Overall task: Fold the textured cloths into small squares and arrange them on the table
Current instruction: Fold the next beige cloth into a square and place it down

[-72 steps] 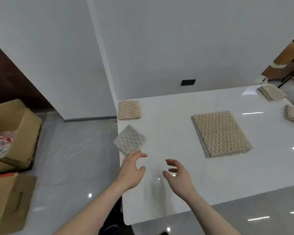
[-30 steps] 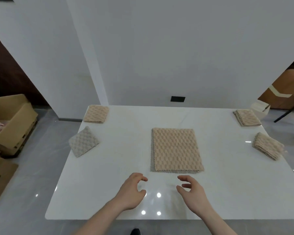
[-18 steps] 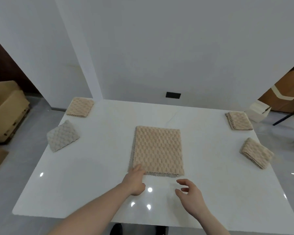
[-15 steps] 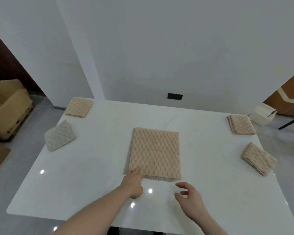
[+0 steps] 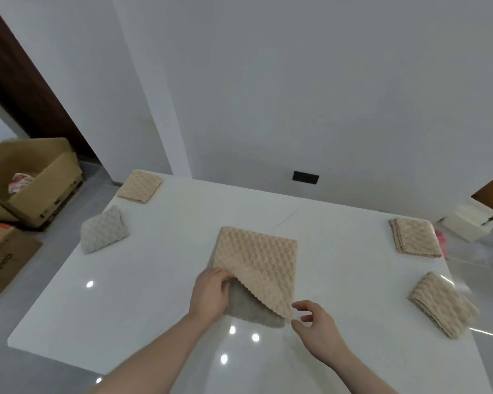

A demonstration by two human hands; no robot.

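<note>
While the left hand (image 5: pixel 211 294) pinches the near-left corner of the beige cloth (image 5: pixel 258 268) at table (image 5: pixel 143 294) centre, baring the grey cloth (image 5: pixel 248 309) beneath, right hand (image 5: pixel 315 322) hovers, fingers loosely curled, empty. Advice: peel slowly, right hand taking the other near corner, top layer only

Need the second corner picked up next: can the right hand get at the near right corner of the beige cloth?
Probably yes. The right hand hovers open just beside the beige cloth, nothing between; the left hand holds the other corner.
</note>
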